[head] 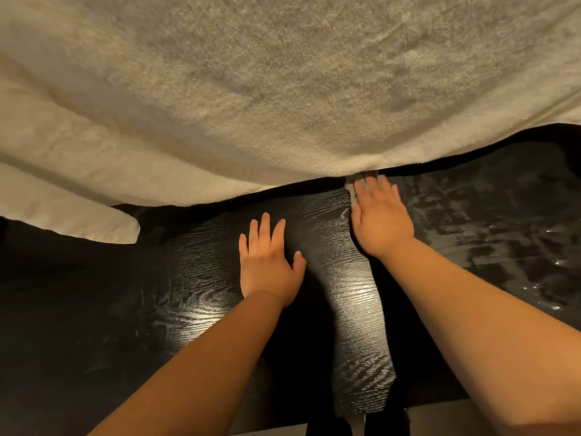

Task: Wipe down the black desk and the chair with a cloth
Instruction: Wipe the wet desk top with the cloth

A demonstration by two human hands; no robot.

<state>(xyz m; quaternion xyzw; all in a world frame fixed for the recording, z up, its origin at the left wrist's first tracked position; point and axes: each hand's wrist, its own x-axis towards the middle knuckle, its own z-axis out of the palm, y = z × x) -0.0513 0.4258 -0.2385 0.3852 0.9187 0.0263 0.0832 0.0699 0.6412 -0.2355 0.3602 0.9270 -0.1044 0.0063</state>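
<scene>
- Bench [352, 297]: black top with a plain wood grain, filling the lower half of the head view. Its far edge runs across the middle of the picture.
- Left hand [267, 262]: lies palm down on the bare top, near the middle. The fingers are straight and a little spread, the thumb points out to the right, and it holds nothing.
- Right hand [382, 221]: reaches further forward, up to the far edge of the bench. The palm faces down and the fingers are stretched out flat, pressing on the cloth rather than curling round it. The fingertips are blurred.
- Cloth [351, 191]: a small pale grey piece, almost wholly covered by the right hand. Only a strip shows along the thumb side and by the fingertips. It lies on the top right at the far edge.
- Streaks [490, 221]: shiny, wet-looking smears cover the bench top to the right of the right hand. The part around the left hand looks matt, with lamp glare on the grain.
- Forearms [471, 309]: both are bare and come in from the bottom corners, well apart.
- Carpet [283, 73]: beige pile on the floor beyond the far edge, filling the upper half.
- Pale slab [63, 215]: off-white and smooth, at the left, overlapping the bench's far corner. I cannot tell what it is.
</scene>
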